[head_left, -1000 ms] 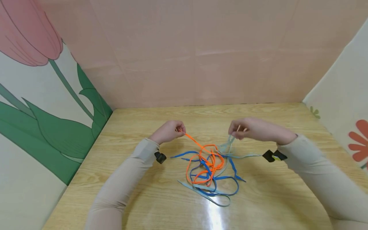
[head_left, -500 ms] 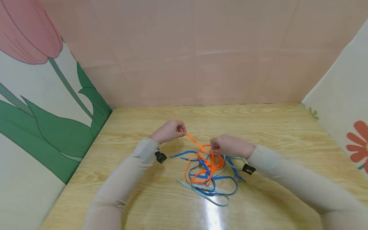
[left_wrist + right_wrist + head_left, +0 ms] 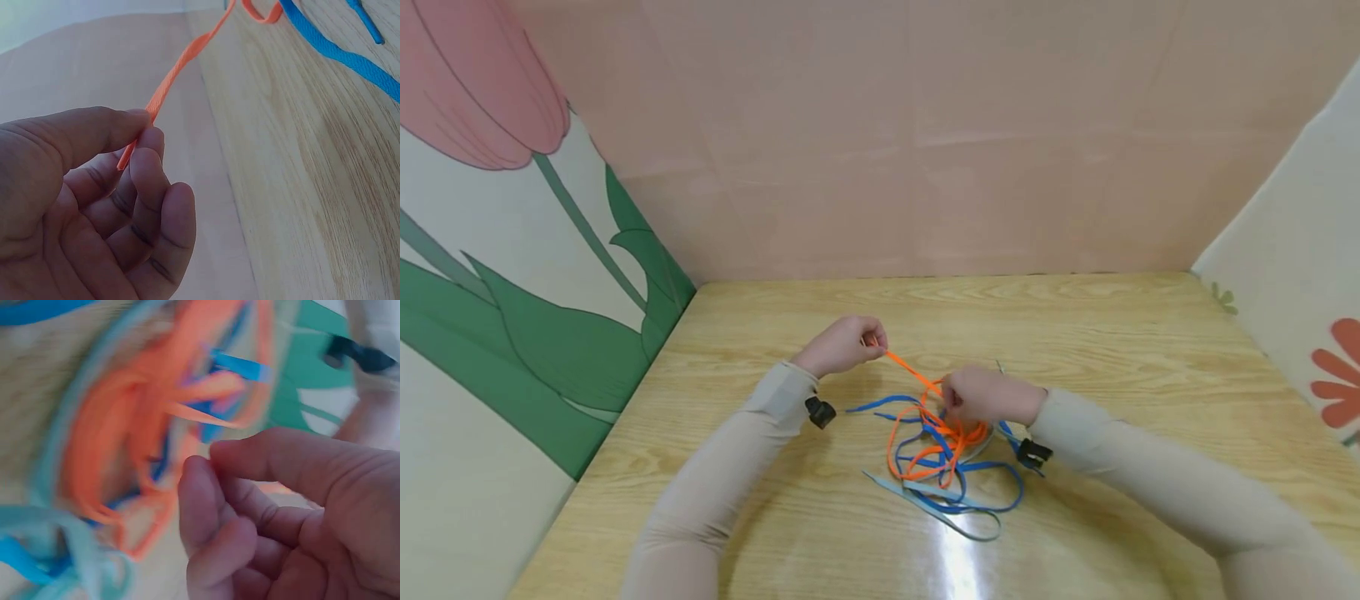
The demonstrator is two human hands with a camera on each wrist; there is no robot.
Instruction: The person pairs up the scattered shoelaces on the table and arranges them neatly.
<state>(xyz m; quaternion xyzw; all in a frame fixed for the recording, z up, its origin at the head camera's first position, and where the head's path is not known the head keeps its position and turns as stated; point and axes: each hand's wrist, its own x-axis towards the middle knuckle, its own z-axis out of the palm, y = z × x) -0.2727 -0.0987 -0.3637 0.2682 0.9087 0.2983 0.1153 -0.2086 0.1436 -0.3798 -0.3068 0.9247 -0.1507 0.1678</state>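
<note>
Orange, blue and pale green flat shoelaces lie tangled on the table. In the head view, my left hand (image 3: pixel 848 343) pinches the end of the orange shoelace (image 3: pixel 169 78) between thumb and forefinger, and the lace runs taut toward the pile. My right hand (image 3: pixel 988 396) is low over the tangle's upper side, its thumb and forefinger brought together. In the right wrist view an orange strand meets those fingertips; the pinch itself is partly hidden and the laces are blurred. The blue shoelace (image 3: pixel 1013 483) loops out to the right, and the pale green shoelace (image 3: pixel 955 525) curls at the front.
The wood-grain table (image 3: pixel 760 517) reaches back to a pink wall covering (image 3: pixel 910 167). A panel with a printed tulip (image 3: pixel 482 92) stands at the left, and one with a printed red flower (image 3: pixel 1337 375) at the right.
My right hand has let go of the pale green shoelace and moved left and down onto the orange part of the tangle. The left hand keeps its pinch on the orange lace, nearly still.
</note>
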